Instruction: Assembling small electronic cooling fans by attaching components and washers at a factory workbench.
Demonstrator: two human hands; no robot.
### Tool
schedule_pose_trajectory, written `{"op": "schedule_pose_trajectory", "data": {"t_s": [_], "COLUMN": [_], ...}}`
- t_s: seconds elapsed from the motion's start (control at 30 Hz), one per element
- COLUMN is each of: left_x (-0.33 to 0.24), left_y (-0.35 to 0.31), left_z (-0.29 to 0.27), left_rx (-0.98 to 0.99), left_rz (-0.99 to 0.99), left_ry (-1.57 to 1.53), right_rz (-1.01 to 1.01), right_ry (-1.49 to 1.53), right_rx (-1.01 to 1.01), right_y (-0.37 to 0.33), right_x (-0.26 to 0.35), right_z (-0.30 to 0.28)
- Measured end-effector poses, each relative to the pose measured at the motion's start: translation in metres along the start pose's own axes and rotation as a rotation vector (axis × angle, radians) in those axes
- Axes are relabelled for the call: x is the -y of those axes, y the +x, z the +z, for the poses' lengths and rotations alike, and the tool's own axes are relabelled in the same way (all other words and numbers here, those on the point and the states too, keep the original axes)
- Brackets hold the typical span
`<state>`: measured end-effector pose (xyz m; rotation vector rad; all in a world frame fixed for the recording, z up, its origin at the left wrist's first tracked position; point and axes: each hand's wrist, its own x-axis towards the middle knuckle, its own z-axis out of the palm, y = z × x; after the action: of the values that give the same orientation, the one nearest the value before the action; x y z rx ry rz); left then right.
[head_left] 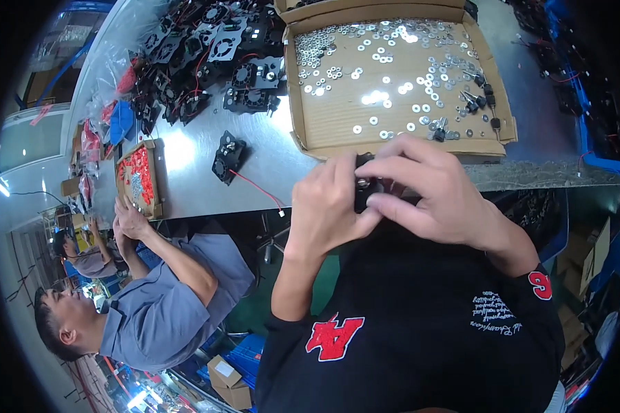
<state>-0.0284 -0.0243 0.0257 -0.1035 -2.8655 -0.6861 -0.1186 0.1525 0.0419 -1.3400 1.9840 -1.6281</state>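
Note:
My left hand (324, 203) and my right hand (424, 193) meet in front of my chest at the near table edge. Between them they hold a small black part (362, 189) with a shiny metal spot on it. Fingers cover most of this part, so its full shape is hidden. The left hand wraps its left side, while the right thumb and fingers pinch at its right. Just beyond lies a shallow cardboard box (337, 103) with scattered metal washers (425, 108), small nuts and several black-headed screws (472, 103).
Left on the metal table, a single black fan unit (227, 158) trails a red wire. Behind it is a heap of similar fan units (248, 79). A co-worker (165, 310) sits at left, hands by a small box of red parts (138, 175). Blue-edged racking (582, 117) stands right.

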Motion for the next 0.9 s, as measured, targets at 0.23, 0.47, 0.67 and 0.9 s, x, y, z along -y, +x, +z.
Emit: {"op": "schedule_pose_trajectory", "data": {"t_s": [0.23, 0.47, 0.67, 0.9], "left_x": [-0.005, -0.015, -0.02, -0.016], "left_y": [-0.004, -0.003, -0.012, -0.022], "left_z": [0.006, 0.005, -0.004, -0.007], "left_rx": [-0.033, -0.119, -0.142, -0.16], "left_rz": [0.08, 0.155, 0.091, 0.083], "left_ry": [0.088, 0.156, 0.128, 0.18], "right_rz": [-0.045, -0.151, -0.272, -0.229], "right_ry": [-0.358, -0.675, -0.557, -0.509], "right_rx": [0.19, 0.29, 0.207, 0.165], "right_y": [-0.002, 0.01, 0.005, 0.004], "right_x": [0.011, 0.022, 0.018, 0.026], "right_z": [-0.013, -0.009, -0.005, 0.001]}}
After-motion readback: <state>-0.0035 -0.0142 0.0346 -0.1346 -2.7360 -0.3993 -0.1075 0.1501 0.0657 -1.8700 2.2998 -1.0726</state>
